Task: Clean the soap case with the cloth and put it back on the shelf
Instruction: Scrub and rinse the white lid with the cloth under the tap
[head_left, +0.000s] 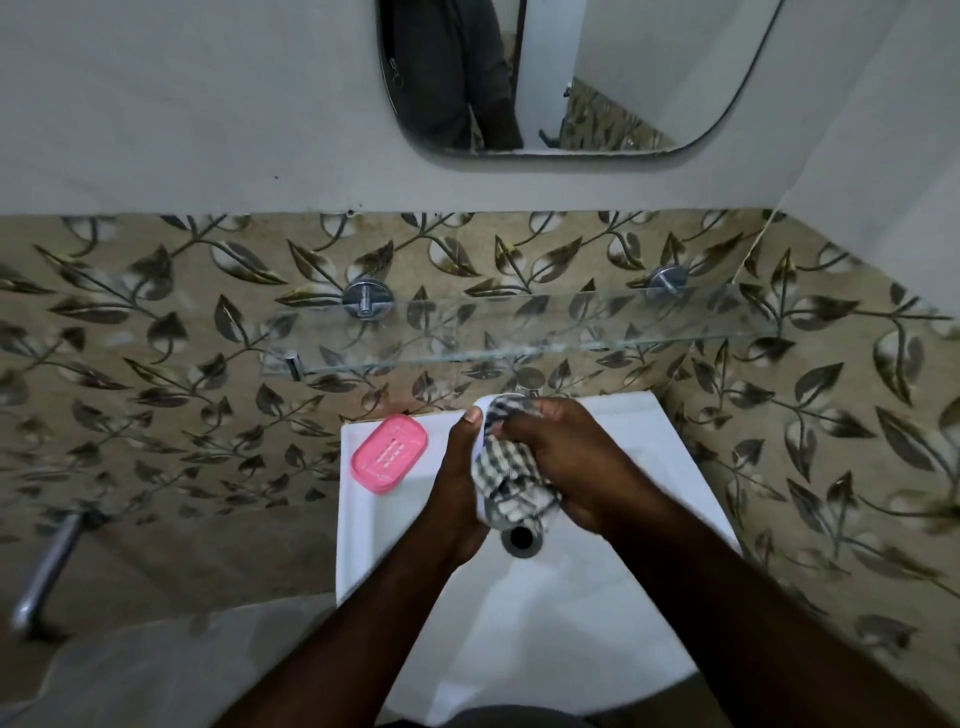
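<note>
Over the white sink (649, 436) my left hand (457, 483) grips a white soap case part (480, 441); only its thin edge shows beside my thumb. My right hand (566, 457) presses a black-and-white checked cloth (506, 480) against that part, and the cloth bunches between both hands. A pink soap case piece (388, 453) with slots lies flat on the sink's back left corner, apart from my hands. The glass shelf (519, 335) hangs on the tiled wall just above the sink, with nothing on it.
The sink drain (521, 540) sits just below the cloth. A tap (527, 383) is partly hidden behind my hands. A mirror (571, 78) hangs above the shelf. A metal pipe (47, 566) juts from the wall at the lower left.
</note>
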